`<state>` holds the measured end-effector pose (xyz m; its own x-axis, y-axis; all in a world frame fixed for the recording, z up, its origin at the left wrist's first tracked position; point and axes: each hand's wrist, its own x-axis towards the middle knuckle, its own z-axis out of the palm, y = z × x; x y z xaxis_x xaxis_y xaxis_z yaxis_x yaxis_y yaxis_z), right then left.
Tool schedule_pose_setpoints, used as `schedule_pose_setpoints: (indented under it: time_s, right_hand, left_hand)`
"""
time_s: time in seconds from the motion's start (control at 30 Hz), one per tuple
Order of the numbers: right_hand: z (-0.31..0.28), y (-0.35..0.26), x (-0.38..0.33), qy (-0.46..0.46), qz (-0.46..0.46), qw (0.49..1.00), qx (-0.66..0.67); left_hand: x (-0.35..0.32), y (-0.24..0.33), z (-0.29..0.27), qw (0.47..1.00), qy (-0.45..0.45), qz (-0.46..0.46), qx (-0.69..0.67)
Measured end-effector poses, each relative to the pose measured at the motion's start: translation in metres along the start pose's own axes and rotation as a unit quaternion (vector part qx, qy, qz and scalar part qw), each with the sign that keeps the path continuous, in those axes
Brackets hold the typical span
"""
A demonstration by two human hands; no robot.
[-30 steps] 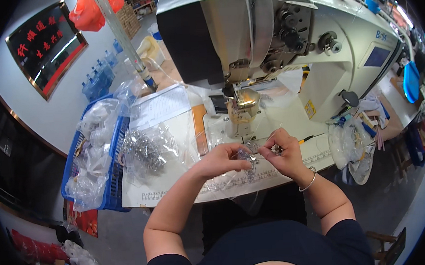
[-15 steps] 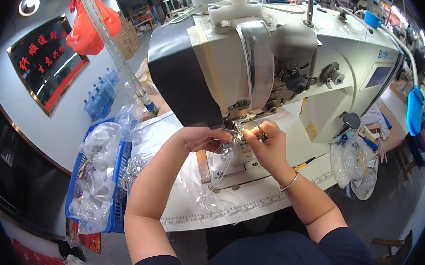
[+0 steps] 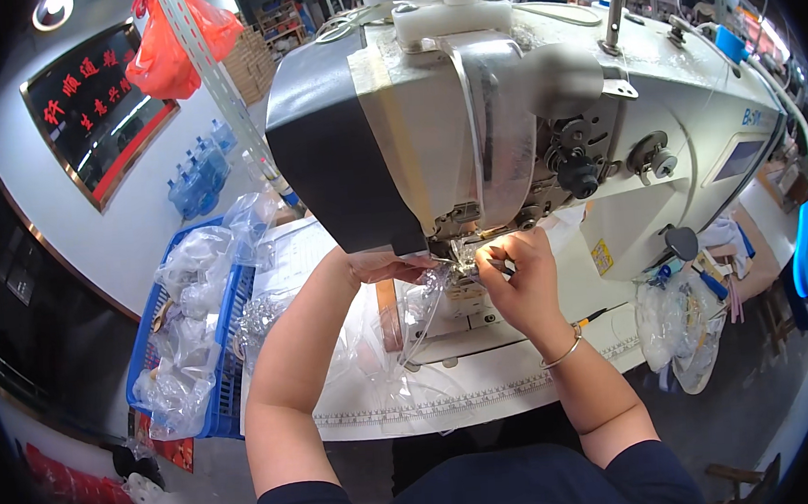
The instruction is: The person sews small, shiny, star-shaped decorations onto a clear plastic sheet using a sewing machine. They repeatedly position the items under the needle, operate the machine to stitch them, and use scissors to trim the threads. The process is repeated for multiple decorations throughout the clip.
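A clear plastic piece [image 3: 426, 297], thin and see-through, lay under the needle area of a large white and grey sewing machine [image 3: 506, 104], trailing down over the machine bed toward the person. The left hand [image 3: 382, 268] pinched its upper edge just left of the presser foot, fingers closed on the film. The right hand [image 3: 513, 272] was bunched just right of the foot, fingertips pressed together on something too small to make out; whether it gripped the plastic itself could not be told. Both hands sat close together, nearly touching the foot, so the step looked like seating the piece under the needle. The next move would seem to call for a steady, flat hold with fingertips kept clear of the needle. A white table [image 3: 489, 400] with a ruler strip along its front edge carried the machine. To the left stood a blue basket [image 3: 229, 358] heaped with clear bags. A silver bangle [image 3: 561, 351] circled the right wrist.
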<state>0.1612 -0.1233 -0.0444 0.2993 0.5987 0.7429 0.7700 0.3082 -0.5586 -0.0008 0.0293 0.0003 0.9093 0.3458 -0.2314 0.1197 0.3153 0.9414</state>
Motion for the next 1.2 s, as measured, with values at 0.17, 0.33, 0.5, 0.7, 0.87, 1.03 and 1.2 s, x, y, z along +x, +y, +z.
schedule_pose_setpoints:
  time_s: [0.17, 0.33, 0.5, 0.7, 0.87, 1.03, 1.2]
  right_hand:
    - [0.001, -0.004, 0.001, 0.017, 0.005, 1.0, 0.005]
    - [0.008, 0.006, -0.001, 0.019, -0.001, 1.0, -0.008]
    - [0.009, 0.007, 0.001, 0.041, -0.006, 0.999, 0.006]
    - [0.012, 0.014, -0.001, 0.038, -0.004, 0.999, 0.003]
    - [0.011, 0.011, 0.0, 0.034, -0.006, 0.999, 0.016]
    - [0.007, 0.012, -0.001, 0.02, -0.013, 0.999, 0.038]
    - [-0.041, -0.004, -0.038, -0.028, 0.047, 0.991, 0.125]
  left_hand:
    - [-0.002, -0.024, -0.015, 0.995, 0.085, -0.018, -0.041]
    - [-0.001, -0.015, -0.006, 0.996, 0.085, -0.009, -0.014]
    - [-0.004, -0.015, -0.001, 0.994, 0.105, -0.016, -0.028]
    - [-0.004, -0.016, -0.005, 0.996, 0.084, -0.038, 0.01]
    - [-0.007, -0.018, -0.006, 0.995, 0.095, -0.042, 0.001]
    - [-0.007, -0.03, 0.0, 0.989, 0.134, -0.039, -0.055]
    - [-0.053, -0.08, 0.045, 0.992, 0.007, 0.066, -0.111]
